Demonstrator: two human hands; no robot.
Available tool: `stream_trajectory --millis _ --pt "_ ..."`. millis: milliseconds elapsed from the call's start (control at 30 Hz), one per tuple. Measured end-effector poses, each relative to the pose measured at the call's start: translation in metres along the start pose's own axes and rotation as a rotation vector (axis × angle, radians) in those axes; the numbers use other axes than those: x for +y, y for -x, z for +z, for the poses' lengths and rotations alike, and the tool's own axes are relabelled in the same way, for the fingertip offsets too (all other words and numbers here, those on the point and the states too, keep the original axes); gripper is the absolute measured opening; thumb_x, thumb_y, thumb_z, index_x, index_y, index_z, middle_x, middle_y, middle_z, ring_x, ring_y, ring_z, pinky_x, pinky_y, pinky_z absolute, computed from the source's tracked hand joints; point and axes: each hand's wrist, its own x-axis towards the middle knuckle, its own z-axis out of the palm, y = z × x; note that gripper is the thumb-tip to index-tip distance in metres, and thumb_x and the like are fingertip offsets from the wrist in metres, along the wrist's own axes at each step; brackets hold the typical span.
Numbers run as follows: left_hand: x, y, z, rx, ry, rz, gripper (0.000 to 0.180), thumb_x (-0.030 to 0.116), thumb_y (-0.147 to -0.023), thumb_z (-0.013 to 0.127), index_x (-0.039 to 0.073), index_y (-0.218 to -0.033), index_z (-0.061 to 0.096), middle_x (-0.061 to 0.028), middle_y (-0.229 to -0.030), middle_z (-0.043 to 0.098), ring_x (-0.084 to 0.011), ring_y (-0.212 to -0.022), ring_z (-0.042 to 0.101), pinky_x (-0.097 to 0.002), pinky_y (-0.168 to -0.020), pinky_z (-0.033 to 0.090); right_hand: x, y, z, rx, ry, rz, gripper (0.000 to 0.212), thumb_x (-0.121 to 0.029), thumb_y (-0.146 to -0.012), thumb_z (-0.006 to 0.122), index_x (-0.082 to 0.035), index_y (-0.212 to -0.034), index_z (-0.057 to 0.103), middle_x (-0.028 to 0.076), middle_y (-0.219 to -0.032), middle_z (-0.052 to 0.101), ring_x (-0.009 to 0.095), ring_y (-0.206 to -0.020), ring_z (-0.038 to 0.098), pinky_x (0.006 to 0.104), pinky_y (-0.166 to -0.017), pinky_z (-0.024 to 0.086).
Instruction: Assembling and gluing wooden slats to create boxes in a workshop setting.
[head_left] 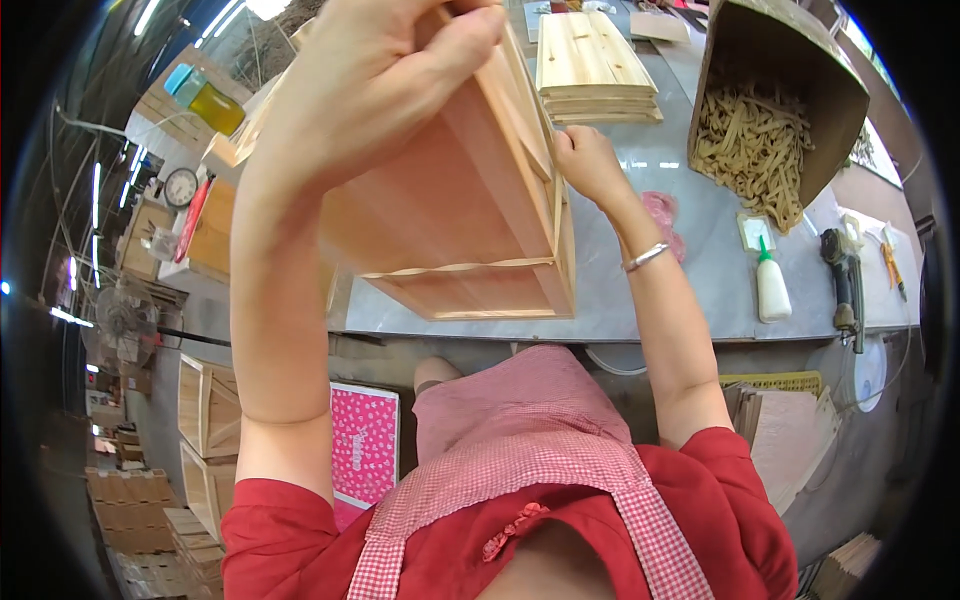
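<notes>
A wooden box (450, 190) stands tilted on the grey table in front of me. A pale, twisted band (460, 268) runs across its near face and round its right corner. My left hand (400, 70) is closed at the box's upper edge, partly cut off by the top of the picture. Against the box's right side, my right hand (592, 160) is curled into a fist beside the band; what its fingers hold is hidden.
Flat wooden panels (597, 60) lie stacked behind. At the right are a tipped cardboard carton (850, 85) of pale bands (755, 140), a white glue bottle (772, 288), a black power tool (840, 275) and pliers (890, 260). Wooden crates (207, 405) stand at the lower left.
</notes>
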Motion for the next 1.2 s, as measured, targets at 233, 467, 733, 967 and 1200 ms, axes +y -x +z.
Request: stream_trajectory --millis 233,467,733,967,1200 --pt "-0.009 -0.001 -0.005 -0.034 -0.009 0.094 0.015 0.012 -0.096 0.060 -0.001 -0.089 0.062 -0.0069 -0.072 0.057 -0.0123 -0.069 0.053 -0.0293 -0.064 0.044 0.036 -0.036 0.017 0.115 0.338 0.016 0.038 -0.023 -0.092 0.050 0.008 -0.084 0.070 0.032 -0.093 0.067 0.049 -0.091 0.066 0.0538 -0.086 0.053" --pt "-0.028 -0.005 0.001 0.057 -0.007 0.275 0.017 0.013 -0.092 0.058 -0.002 -0.091 0.063 -0.0192 -0.077 0.061 -0.0290 -0.074 0.062 -0.0393 -0.070 0.048 0.054 -0.031 0.031 -0.087 0.378 0.014 0.038 -0.027 -0.092 0.052 0.006 -0.089 0.071 0.034 -0.096 0.066 0.048 -0.094 0.066 0.0531 -0.087 0.052" --pt "-0.064 0.055 -0.035 0.808 -0.162 0.648 0.020 0.015 -0.089 0.065 -0.003 -0.097 0.065 -0.0192 -0.103 0.066 -0.0353 -0.097 0.065 -0.0405 -0.083 0.051 -0.110 0.026 -0.091 0.305 0.103 -0.463 0.022 -0.015 -0.103 0.057 -0.005 -0.120 0.067 0.005 -0.103 0.068 0.012 -0.087 0.062 0.0268 -0.076 0.051" --pt "-0.092 0.135 -0.064 0.836 -0.629 0.007 0.015 0.014 -0.088 0.065 0.000 -0.090 0.068 -0.0176 -0.085 0.068 -0.0291 -0.079 0.067 -0.0377 -0.072 0.052 -0.221 0.046 -0.108 0.352 0.184 -0.884 0.018 -0.005 -0.099 0.063 0.005 -0.114 0.065 0.013 -0.117 0.066 0.019 -0.107 0.062 0.0308 -0.095 0.050" --pt "-0.157 0.124 -0.061 0.727 -0.141 0.194 0.019 0.025 -0.091 0.061 0.010 -0.093 0.073 -0.0079 -0.093 0.071 -0.0308 -0.092 0.070 -0.0423 -0.079 0.056 -0.216 0.047 -0.097 0.504 0.221 -0.795 0.009 -0.006 -0.098 0.065 0.003 -0.101 0.064 0.014 -0.107 0.068 0.020 -0.097 0.064 0.0314 -0.088 0.054"
